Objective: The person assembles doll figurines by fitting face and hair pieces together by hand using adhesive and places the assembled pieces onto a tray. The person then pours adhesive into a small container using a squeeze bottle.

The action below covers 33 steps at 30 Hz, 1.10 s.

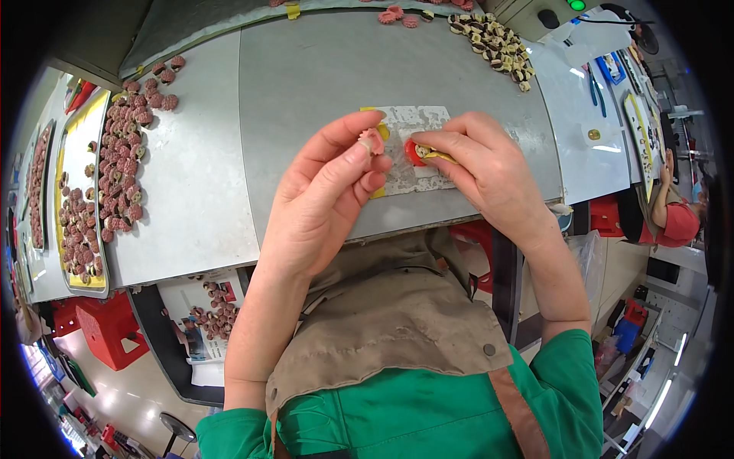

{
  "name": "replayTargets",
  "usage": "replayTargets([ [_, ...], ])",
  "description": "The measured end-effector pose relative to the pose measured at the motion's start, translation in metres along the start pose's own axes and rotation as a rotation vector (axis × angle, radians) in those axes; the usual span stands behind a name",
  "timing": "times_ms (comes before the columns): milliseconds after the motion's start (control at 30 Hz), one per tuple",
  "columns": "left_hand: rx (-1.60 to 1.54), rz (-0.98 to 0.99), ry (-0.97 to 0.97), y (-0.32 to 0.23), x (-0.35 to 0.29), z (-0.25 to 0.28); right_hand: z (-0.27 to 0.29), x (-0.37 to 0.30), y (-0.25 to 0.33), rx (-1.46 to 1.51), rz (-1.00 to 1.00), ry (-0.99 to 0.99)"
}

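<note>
My left hand (325,176) is raised over the bench, its thumb and index finger pinching a small pink ruffled piece (372,141). To its right, my right hand (489,164) is closed, fingertips down, on a slim yellow object (438,156) whose kind I cannot make out. At those fingertips sits a small round red thing (414,152) with a cream, dark-spotted part (423,151) against it. Beneath both hands lies a worn whitish pad (417,116) with yellow tape on its left edge. My right fingers partly hide the yellow object.
Many pink-topped pieces (122,161) are heaped at the left, some on a yellow-edged tray (86,287). Cream-and-dark pieces (497,46) lie at the back right, near a machine housing (527,19). Pliers (596,90) rest farther right. A person in red (677,223) sits at the far right.
</note>
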<state>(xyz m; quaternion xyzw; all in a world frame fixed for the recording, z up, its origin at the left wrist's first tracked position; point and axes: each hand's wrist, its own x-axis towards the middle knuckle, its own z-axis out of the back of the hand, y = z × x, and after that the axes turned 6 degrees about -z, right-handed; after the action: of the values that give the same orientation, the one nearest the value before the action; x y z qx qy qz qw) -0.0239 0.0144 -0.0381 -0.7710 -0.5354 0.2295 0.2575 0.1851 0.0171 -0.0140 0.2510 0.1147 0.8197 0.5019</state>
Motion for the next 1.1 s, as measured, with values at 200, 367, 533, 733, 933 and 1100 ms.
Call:
replayTargets([
  [200, -0.102, -0.025, 0.095, 0.004, 0.002, 0.013, -0.006, 0.002, 0.002, 0.042, -0.039, 0.005],
  [367, -0.004, -0.013, 0.007, 0.003, -0.001, 0.007, -0.004, 0.000, 0.001, 0.088, -0.075, 0.041],
  [533, -0.106, 0.013, 0.121, 0.005, 0.000, 0.016, -0.007, -0.001, 0.003, 0.094, -0.083, 0.038],
  [733, -0.027, -0.014, 0.018, 0.005, -0.001, 0.008, -0.004, -0.001, 0.003, 0.042, -0.045, 0.031],
  [933, -0.017, 0.015, 0.029, 0.005, -0.002, 0.005, -0.003, -0.005, 0.006, 0.053, -0.044, 0.019],
  [1100, 0.062, 0.010, 0.006, 0.004, -0.003, -0.001, -0.002, -0.013, 0.009, 0.504, -0.368, 0.012],
])
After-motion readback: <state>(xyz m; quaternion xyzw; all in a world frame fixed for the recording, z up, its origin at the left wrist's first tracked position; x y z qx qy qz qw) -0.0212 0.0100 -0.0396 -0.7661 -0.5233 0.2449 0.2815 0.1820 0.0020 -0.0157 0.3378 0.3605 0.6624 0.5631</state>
